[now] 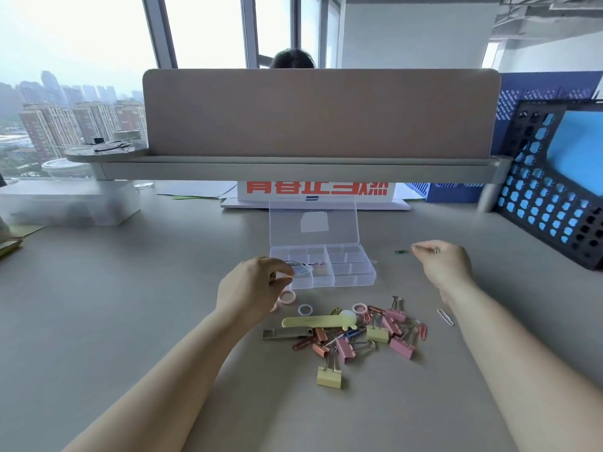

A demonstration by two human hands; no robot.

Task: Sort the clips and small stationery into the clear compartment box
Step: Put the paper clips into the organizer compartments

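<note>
The clear compartment box [354, 272] lies open on the desk with its lid [313, 223] raised; paper clips show in its left compartments. My left hand [253, 288] hovers at the box's left front corner, fingertips pinched over a small item I cannot make out. My right hand [445, 265] is right of the box, pinching a small metal clip [434, 250]. A green paper clip [401, 251] lies just left of its fingertips. A pile of pink and yellow binder clips [368, 334], rings, a yellow-green clip and a USB stick [284, 333] sits in front of the box.
A loose silver paper clip [445, 317] lies by my right wrist. A beige partition with a shelf [303, 168] stands behind the box. A black-and-blue perforated crate [554, 190] is at the right, a translucent box [65, 203] at the left. Another person's head shows behind the partition.
</note>
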